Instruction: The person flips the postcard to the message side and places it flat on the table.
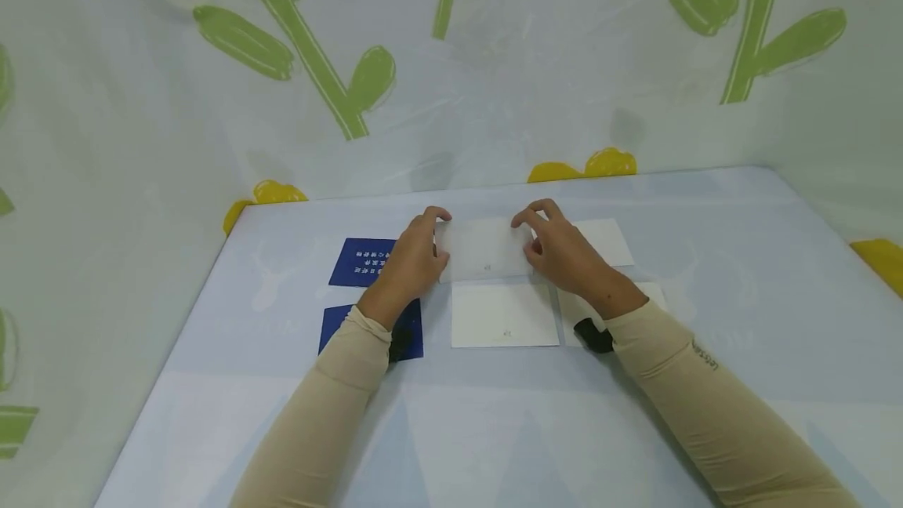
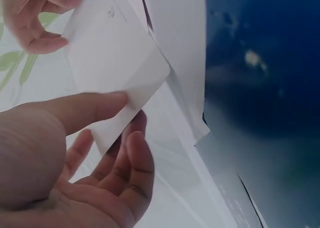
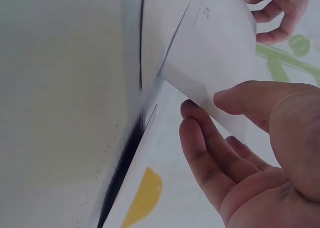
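Observation:
A white card [image 1: 483, 248] with a tiny dark print near its lower edge is held by both hands. My left hand [image 1: 416, 255] pinches its left edge, the thumb on the printed face and the other fingers behind, as the left wrist view shows. At the opposite edge my right hand [image 1: 567, 255] grips the card the same way, thumb in front and fingertips behind. In the right wrist view the card [image 3: 215, 52] is tilted, its lower edge close to the tabletop. Just in front of it lies another white card [image 1: 504, 316] with a similar small print.
Two dark blue cards lie on the left, the upper blue card [image 1: 360, 261] with white characters and the lower blue card [image 1: 339, 325] partly under the left forearm. On the right, a far white card [image 1: 608, 243] and a near white card [image 1: 574, 316] are partly covered by the right arm.

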The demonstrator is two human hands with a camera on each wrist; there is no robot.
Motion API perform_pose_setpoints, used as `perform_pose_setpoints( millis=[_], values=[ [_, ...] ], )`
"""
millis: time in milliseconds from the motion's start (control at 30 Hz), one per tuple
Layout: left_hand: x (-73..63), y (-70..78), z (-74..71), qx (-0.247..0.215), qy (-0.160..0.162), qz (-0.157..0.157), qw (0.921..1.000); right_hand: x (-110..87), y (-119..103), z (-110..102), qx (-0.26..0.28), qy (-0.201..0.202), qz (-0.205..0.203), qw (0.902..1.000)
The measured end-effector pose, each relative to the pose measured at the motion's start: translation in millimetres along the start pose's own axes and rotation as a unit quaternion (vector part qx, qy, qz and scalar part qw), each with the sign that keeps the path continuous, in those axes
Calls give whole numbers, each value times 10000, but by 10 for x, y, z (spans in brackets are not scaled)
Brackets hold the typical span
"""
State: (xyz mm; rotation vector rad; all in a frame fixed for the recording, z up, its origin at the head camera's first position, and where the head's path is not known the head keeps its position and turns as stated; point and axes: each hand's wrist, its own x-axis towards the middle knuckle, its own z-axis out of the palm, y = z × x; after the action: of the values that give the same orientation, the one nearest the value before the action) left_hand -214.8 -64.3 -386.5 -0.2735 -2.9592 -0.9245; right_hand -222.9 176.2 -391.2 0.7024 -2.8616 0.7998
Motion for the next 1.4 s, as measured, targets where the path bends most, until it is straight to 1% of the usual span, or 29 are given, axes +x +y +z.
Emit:
perform_pose_setpoints(
  millis=[100,233,300,367,467,567,700,800,900,967,1033,1100,1200,1300,1400],
  values=[
    [6,3,5,16,-60,-59,10000,8,-7,-2,-109,-133,-61,9998],
    [1,-9,34,193,-296,-153,9993,-4,-4,25,-234,-499,35,9985],
    [1,-15,45,339,-364,-108,9987,-9,1,44,-325,-669,58,9972],
    [1,-18,47,448,-361,-36,9983,-10,0,55,-465,-763,6,9960],
    [-1,-21,48,579,-371,33,9976,-14,3,60,-718,-811,-123,9940],
    [-15,-26,54,717,-490,-15,9962,-31,5,63,-1021,-844,-304,9907],
    [-29,-32,67,888,-567,-34,9944,-52,2,75,-1400,-854,-703,9840],
    [-27,-38,77,955,-508,24,9941,-56,-19,80,-1438,-957,-960,9803],
    [-31,-49,91,1060,-511,52,9930,-64,-50,84,-1333,-1330,-913,9779],
    [-34,-59,91,1167,-556,45,9916,-65,-71,81,-1262,-1606,-792,9757],
    [-35,-65,86,1321,-580,77,9895,-65,-86,80,-1237,-1801,-630,9738],
    [-29,-65,75,1435,-574,121,9879,-63,-93,77,-1228,-1859,-552,9733],
    [-27,-41,32,1561,-508,230,9862,-63,-99,73,-1184,-1835,-470,9747],
    [-45,-11,-40,1435,-444,318,9881,-64,-83,79,-1096,-1852,-429,9756],
    [-132,15,-161,1158,-473,428,9912,-80,-56,96,-975,-1862,-448,9766]
  ],
)
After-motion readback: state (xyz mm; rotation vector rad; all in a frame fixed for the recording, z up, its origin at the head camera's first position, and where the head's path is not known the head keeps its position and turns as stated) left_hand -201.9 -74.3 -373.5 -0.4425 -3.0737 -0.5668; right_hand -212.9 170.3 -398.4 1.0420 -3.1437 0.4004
